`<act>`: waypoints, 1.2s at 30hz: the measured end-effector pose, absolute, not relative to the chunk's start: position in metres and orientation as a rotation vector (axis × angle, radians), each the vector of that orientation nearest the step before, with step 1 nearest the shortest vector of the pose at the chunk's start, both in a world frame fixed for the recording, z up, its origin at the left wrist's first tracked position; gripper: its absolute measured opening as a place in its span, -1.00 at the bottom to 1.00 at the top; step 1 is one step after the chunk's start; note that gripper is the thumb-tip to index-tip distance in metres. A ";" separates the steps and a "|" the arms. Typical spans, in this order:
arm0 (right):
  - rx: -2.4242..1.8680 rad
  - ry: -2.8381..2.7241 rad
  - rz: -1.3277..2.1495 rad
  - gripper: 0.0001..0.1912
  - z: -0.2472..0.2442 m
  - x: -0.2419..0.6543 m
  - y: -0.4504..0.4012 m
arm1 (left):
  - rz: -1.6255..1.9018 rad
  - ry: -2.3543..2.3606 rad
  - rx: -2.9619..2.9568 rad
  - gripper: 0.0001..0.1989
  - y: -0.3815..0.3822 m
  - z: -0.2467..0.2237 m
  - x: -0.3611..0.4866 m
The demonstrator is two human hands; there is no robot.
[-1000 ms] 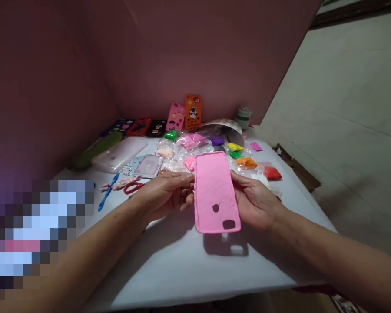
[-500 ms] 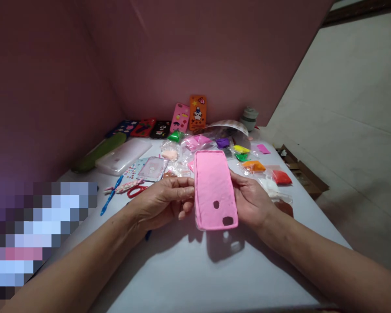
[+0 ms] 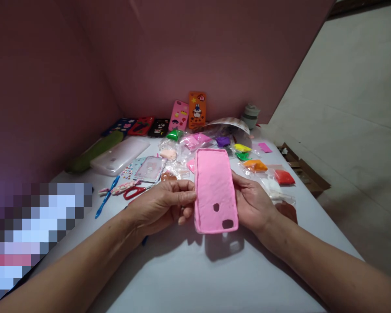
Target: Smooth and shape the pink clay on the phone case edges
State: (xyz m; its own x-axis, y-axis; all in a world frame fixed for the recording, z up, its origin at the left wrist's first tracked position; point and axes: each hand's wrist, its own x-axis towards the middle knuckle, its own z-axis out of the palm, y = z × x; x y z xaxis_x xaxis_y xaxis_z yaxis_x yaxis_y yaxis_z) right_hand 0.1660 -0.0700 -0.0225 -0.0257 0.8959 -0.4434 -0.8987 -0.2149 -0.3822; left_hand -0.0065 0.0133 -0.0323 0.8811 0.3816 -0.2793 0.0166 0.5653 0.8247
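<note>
A phone case (image 3: 215, 182) covered in pink clay is held tilted above the white table, its two dark holes at the end nearer me. My left hand (image 3: 169, 200) pinches the case's left edge between thumb and fingers. On the right side, my right hand (image 3: 252, 200) grips the other edge, with most of its fingers hidden behind the case. Red-handled scissors (image 3: 134, 192) and a blue modelling tool (image 3: 107, 198) lie left of my left hand. Past my right hand are bags of orange clay (image 3: 255, 165) and red clay (image 3: 284, 177).
Several decorated cases, among them an orange one (image 3: 197, 110), stand or lie along the back wall. A clear case (image 3: 120, 156) and a green pouch (image 3: 96, 152) are at left. A grey jar (image 3: 250, 115) stands at the back right. Cardboard (image 3: 304, 171) lies beyond the table's right edge.
The case has tipped very slightly and its near end sits a little lower in view. Both hands keep their hold. The view has shifted slightly.
</note>
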 end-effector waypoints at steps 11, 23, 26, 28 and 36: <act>-0.782 -0.032 1.601 -0.57 -0.029 0.169 -0.072 | 0.235 0.451 0.947 -0.89 0.011 -0.032 -0.002; -0.683 -0.012 1.641 -0.70 -0.035 0.175 -0.072 | 0.193 0.462 0.960 -0.93 0.008 -0.036 -0.001; -0.664 0.038 1.651 -0.70 -0.033 0.174 -0.072 | 0.191 0.455 0.964 -0.94 0.008 -0.037 -0.002; -0.686 0.055 1.642 -0.67 -0.031 0.173 -0.071 | 0.181 0.449 0.966 -0.93 0.008 -0.037 -0.003; -0.645 -0.011 1.659 -0.56 -0.030 0.171 -0.071 | 0.125 0.405 1.000 -0.86 0.007 -0.037 -0.006</act>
State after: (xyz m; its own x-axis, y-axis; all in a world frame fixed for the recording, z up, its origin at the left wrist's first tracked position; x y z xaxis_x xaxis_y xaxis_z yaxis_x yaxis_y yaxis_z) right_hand 0.1709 -0.0713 -0.0299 -0.0488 0.9142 -0.4022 -0.9090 -0.2075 -0.3614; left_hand -0.0056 0.0074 -0.0368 0.9188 0.2850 -0.2731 0.0816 0.5398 0.8378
